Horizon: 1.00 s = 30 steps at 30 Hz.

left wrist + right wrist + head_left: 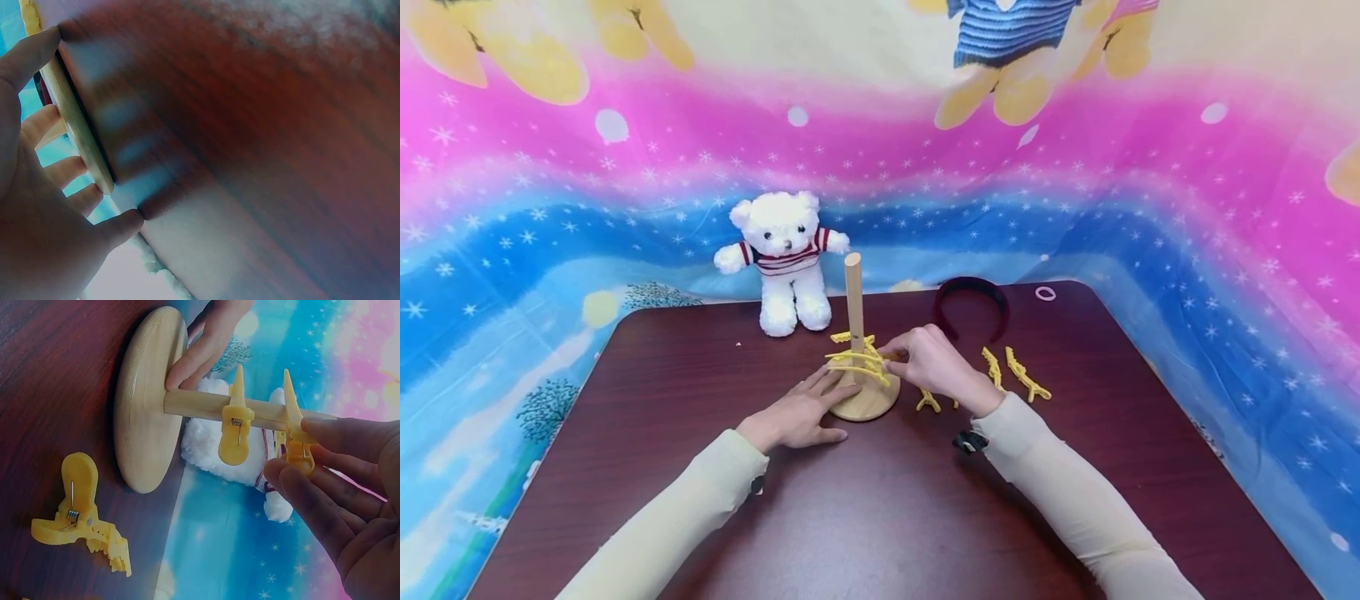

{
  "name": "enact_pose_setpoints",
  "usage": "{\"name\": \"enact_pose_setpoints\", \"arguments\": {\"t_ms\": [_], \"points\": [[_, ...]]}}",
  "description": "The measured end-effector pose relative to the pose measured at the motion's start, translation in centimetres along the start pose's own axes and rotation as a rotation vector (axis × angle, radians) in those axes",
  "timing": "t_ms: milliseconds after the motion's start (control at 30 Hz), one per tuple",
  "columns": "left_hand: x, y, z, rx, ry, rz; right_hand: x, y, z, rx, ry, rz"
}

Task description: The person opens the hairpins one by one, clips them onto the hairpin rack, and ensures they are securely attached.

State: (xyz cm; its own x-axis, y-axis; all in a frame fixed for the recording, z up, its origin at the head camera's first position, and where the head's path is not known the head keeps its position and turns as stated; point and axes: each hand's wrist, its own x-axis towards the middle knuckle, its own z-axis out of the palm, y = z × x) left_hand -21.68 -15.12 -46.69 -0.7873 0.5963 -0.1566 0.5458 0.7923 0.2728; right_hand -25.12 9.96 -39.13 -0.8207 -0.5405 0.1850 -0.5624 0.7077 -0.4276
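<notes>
A wooden stand with a round base [863,407] and an upright post [854,300] is on the table. My left hand [797,412] rests on the base's left side with its fingers spread; the left wrist view shows these fingers at the rim [87,144]. Between thumb and fingers, my right hand [350,487] pinches the handle end of a yellow alligator hair clip [301,453], whose arms reach across the post. A second yellow clip [235,440] sits on the post, nearer the base. Whether the pinched clip's arms close round the post I cannot tell.
Loose yellow hair clips lie on the table right of the stand, one near the base [78,487] and two farther right [1026,375]. Behind are a white teddy bear [786,258], a dark red headband [972,283] and a pale hair tie [1045,293]. A printed cloth [1187,250] surrounds the table.
</notes>
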Motion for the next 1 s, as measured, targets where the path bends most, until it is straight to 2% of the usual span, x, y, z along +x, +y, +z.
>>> {"name": "enact_pose_setpoints", "arguments": {"t_ms": [267, 1000], "points": [[0.03, 0.03, -0.02, 0.001, -0.003, 0.002, -0.01, 0.07, 0.11, 0.002, 0.001, 0.015], [0.1, -0.16, 0.11, 0.007, -0.004, 0.0, -0.12, 0.69, 0.24, 0.09, -0.002, 0.037]]}}
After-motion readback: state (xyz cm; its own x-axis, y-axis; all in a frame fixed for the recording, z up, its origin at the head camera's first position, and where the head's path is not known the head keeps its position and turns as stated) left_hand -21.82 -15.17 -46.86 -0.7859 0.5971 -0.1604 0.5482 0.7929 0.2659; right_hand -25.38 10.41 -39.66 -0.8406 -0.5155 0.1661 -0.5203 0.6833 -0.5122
